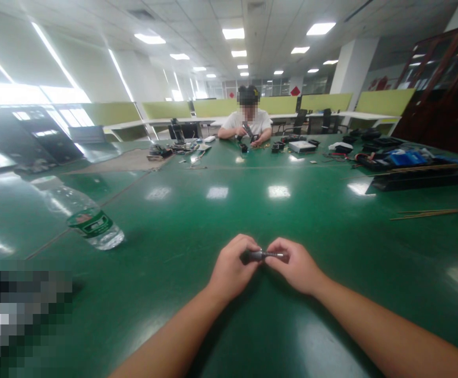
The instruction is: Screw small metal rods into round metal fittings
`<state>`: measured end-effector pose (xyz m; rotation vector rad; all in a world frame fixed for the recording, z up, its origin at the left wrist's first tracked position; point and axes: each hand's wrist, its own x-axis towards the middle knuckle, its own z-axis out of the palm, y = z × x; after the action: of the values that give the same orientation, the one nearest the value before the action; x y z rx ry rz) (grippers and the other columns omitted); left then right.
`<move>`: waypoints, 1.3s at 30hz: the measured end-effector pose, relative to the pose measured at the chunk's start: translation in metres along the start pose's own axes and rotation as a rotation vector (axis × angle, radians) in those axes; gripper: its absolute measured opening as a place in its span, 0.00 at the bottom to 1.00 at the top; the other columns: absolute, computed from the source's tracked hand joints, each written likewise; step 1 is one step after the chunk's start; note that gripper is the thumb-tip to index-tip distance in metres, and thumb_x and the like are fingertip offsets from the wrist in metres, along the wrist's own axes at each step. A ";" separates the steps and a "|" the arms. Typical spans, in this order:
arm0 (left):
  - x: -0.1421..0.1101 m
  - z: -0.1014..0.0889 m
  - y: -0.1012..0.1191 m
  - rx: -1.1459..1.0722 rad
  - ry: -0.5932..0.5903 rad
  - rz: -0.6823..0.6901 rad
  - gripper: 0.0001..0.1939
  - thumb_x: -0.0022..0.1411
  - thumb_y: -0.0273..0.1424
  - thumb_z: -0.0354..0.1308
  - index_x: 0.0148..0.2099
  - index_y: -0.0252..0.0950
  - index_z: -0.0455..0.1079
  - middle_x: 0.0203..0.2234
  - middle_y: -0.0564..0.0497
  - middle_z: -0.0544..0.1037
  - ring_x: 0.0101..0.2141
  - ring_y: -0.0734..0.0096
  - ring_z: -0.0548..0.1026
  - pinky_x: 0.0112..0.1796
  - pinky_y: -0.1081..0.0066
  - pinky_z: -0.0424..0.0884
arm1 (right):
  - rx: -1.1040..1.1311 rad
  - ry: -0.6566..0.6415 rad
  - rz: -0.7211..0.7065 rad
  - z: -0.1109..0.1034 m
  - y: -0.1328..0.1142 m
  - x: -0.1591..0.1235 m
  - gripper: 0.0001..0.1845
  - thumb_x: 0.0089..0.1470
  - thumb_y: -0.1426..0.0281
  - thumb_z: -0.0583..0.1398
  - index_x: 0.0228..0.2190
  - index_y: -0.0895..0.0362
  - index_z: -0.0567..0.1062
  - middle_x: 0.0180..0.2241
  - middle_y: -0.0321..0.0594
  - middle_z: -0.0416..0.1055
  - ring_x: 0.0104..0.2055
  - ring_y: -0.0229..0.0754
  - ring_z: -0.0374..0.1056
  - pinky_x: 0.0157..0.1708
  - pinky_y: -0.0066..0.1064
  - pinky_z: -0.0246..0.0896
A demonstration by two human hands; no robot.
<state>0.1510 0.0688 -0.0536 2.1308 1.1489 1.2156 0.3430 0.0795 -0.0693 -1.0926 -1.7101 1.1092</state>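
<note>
At the lower centre of the frame, my left hand [232, 265] and right hand [297, 266] pinch opposite ends of a slim dark-grey metallic-looking cylinder [256, 255] with a narrower shaft [273, 254], over the glossy green bench [166, 283]. Its sections look joined in line; how firmly, I cannot tell.

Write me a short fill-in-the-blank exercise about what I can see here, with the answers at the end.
1. A slim object is gripped by the left hand and the ____ hand.
2. The tabletop is coloured ____.
3. To the left of both hands is a clear plastic ____ with a green label.
4. The person across the table wears a top coloured ____.

Missing words: right; green; bottle; white.
</note>
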 end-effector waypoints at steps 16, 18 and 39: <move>-0.001 -0.002 -0.004 0.024 0.025 0.006 0.11 0.54 0.17 0.61 0.36 0.37 0.69 0.36 0.52 0.74 0.39 0.70 0.72 0.41 0.70 0.68 | 0.049 0.004 0.037 0.000 0.006 0.001 0.07 0.52 0.69 0.63 0.32 0.58 0.72 0.30 0.37 0.73 0.31 0.40 0.70 0.32 0.29 0.63; 0.000 -0.003 -0.004 0.026 0.031 0.007 0.10 0.55 0.18 0.61 0.36 0.37 0.69 0.36 0.51 0.74 0.39 0.70 0.72 0.40 0.69 0.68 | 0.052 0.006 0.035 0.001 0.006 0.001 0.07 0.52 0.68 0.63 0.33 0.58 0.72 0.30 0.37 0.73 0.31 0.39 0.70 0.32 0.29 0.62; 0.004 -0.009 -0.002 0.058 0.108 0.001 0.10 0.52 0.17 0.62 0.34 0.36 0.69 0.35 0.51 0.75 0.37 0.69 0.73 0.40 0.69 0.69 | 0.093 0.048 0.092 0.002 0.014 0.003 0.09 0.54 0.65 0.62 0.35 0.56 0.70 0.27 0.33 0.70 0.25 0.36 0.67 0.26 0.27 0.61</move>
<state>0.1435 0.0729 -0.0480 2.1301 1.2432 1.3274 0.3437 0.0857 -0.0824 -1.1395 -1.5691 1.1979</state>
